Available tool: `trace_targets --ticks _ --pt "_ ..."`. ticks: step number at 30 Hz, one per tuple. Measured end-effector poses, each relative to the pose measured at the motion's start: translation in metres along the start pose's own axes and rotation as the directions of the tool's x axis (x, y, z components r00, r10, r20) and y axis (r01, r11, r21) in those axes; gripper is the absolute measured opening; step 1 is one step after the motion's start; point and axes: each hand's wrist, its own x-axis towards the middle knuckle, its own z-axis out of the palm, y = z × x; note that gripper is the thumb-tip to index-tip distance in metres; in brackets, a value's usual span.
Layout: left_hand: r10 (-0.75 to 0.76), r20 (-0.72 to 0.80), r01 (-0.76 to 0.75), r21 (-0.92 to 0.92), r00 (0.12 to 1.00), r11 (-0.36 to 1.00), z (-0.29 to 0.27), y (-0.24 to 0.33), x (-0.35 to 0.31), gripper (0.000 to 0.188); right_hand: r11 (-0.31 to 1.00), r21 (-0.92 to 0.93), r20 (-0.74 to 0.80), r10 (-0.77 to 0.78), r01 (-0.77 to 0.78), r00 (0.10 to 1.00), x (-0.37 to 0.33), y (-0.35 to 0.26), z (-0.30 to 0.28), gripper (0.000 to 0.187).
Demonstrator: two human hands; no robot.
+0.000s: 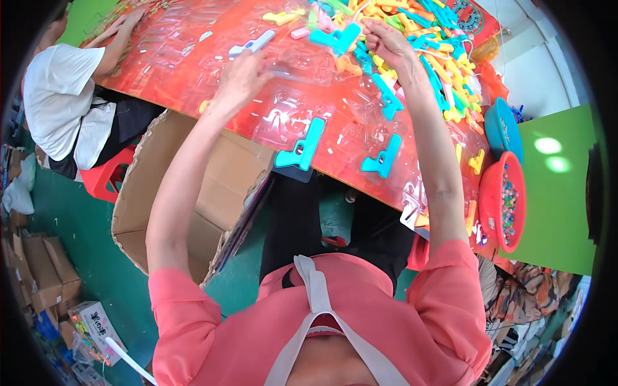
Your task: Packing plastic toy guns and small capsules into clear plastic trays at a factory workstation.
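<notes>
My left hand [241,80] is over clear plastic blister trays [299,67] on the red table, fingers apart. Just beyond its fingertips lies a pale lavender toy pistol [251,45]. My right hand [389,45] has its fingers bent together at the edge of a heap of coloured toy pistols [444,61]. Beside those fingertips is a turquoise toy pistol [338,40]; whether they touch it is unclear. Nearer me, turquoise toy pistols [302,148] [383,157] [387,96] lie on or beside clear trays.
An open cardboard box [219,174] stands against the table's near edge, under my left forearm. At the right edge are a red basin [502,202] of small coloured pieces and a blue basin [502,128]. Another person [71,96] sits at the left, reaching over the table.
</notes>
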Motion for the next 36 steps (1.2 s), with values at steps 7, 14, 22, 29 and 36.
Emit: trace_targets --ticks 7,14,22,29,36 --pt "0.42 0.184 -0.453 0.207 0.889 0.867 0.036 0.005 0.037 0.017 1.0 0.023 0.021 -0.012 0.012 1.0 -0.032 -0.01 -0.038 0.021" --pt "0.346 0.095 -0.354 0.093 0.933 0.93 0.004 0.019 0.07 0.014 0.999 0.044 -0.065 -0.018 0.021 0.998 -0.046 -0.006 -0.065 0.023" --pt "0.231 0.051 -0.235 0.093 0.972 0.968 -0.095 0.011 0.023 0.021 0.998 0.041 -0.127 -0.042 0.047 0.991 -0.03 0.008 -0.055 0.015" --pt "0.342 -0.102 -0.268 0.428 0.934 0.863 -0.107 -0.01 -0.056 0.02 0.937 -0.326 -0.073 0.103 -0.122 0.992 0.003 0.047 -0.006 0.009" --pt "0.422 -0.164 -0.324 0.419 0.891 0.848 -0.105 -0.003 -0.076 0.025 0.492 -0.867 -0.027 -0.204 0.079 0.979 0.02 0.065 0.022 0.023"
